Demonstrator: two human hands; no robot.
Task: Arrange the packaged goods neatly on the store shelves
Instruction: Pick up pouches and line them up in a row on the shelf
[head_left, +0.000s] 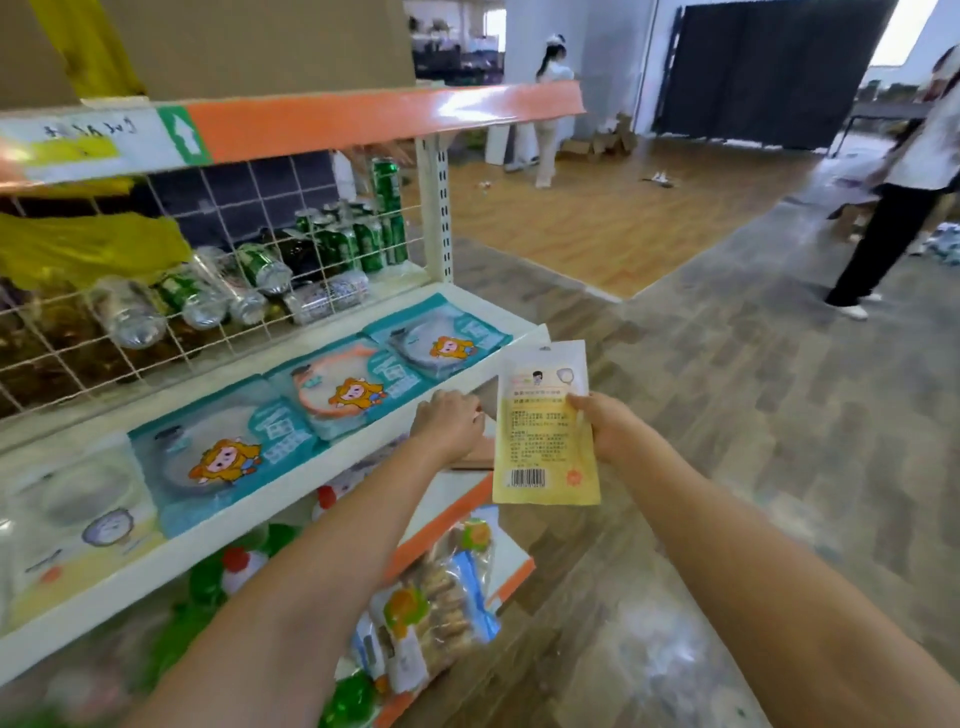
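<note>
I am standing in a shop, or a room fitted out as one. To my left is a white metal retail shelf (332, 457) with orange price strips (363, 122) along its edges and a wire mesh back (156, 332). Flat teal packets (228, 447) with a cartoon figure lie in a row on the middle level. Behind the mesh are green cans (363, 234) and plastic bottles (130, 312). Bagged snacks (436, 592) sit on the level below. Farther off, cardboard boxes (602, 140) lie on the wooden floor (597, 218), and two people stand on the far side of the room.
</note>
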